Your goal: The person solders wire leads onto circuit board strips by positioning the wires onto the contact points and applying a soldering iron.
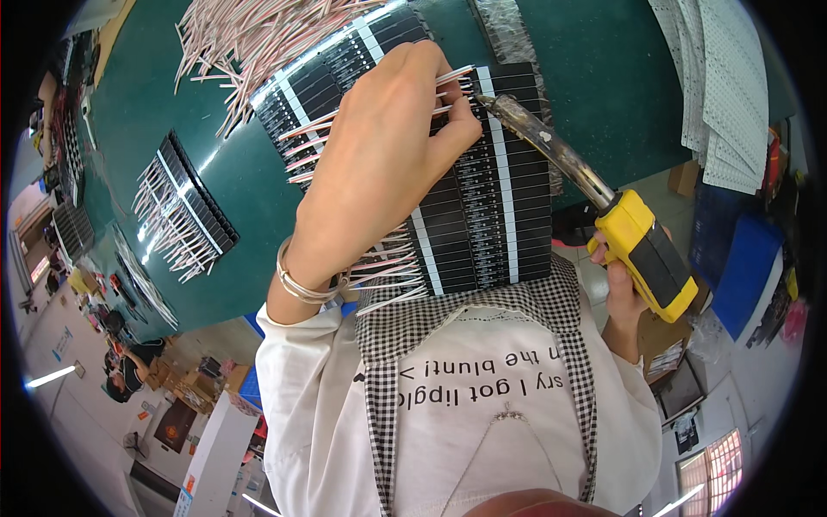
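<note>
Green surface (603,52), black panel (530,198) at 1 o'clock: lower rows look wired.
Loose wire heap (250,39) at 11 seems unused; left hand's (379,146) grip at 12 pinches thin wires (452,76); soldering gun (646,246) at 3, wrapped by right hand (622,289).

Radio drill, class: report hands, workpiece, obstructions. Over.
Left hand pinching red-and-white wires at black panel. Right hand gripping yellow soldering gun, tip close to left hand. No other obstruction seen at tip.
</note>
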Demonstrator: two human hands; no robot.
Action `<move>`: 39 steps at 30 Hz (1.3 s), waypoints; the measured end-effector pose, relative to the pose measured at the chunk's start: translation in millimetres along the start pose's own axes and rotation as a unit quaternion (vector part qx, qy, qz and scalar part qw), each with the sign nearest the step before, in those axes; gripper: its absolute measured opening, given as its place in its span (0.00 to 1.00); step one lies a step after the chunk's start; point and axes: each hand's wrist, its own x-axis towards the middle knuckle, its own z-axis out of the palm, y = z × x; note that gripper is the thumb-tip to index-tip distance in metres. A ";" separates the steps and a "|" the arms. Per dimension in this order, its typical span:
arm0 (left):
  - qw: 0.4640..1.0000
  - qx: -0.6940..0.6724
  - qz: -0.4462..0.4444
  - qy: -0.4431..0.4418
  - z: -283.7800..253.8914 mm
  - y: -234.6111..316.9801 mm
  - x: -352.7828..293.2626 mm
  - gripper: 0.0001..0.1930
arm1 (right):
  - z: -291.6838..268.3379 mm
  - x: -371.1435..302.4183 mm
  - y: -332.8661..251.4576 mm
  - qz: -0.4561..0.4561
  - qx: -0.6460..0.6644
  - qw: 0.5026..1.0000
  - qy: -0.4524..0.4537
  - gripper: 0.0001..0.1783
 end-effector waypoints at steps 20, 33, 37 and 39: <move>0.996 -0.068 0.005 -0.052 -16.6 -3.0 -2.7 0.08 | 7.2 -2.4 -4.1 0.001 0.118 0.992 0.033 0.26; 0.998 -0.061 -0.027 -0.013 -17.5 15.2 -11.6 0.06 | 2.5 -11.1 -0.9 0.003 0.115 0.993 0.015 0.30; 0.999 -0.045 -0.021 -0.001 -6.1 9.1 -12.3 0.08 | 7.0 -5.8 -5.8 -0.001 0.114 0.992 0.053 0.24; 1.000 -0.012 0.013 0.006 -2.6 5.2 -12.7 0.08 | 5.5 -7.2 -7.5 0.014 0.107 0.993 0.038 0.23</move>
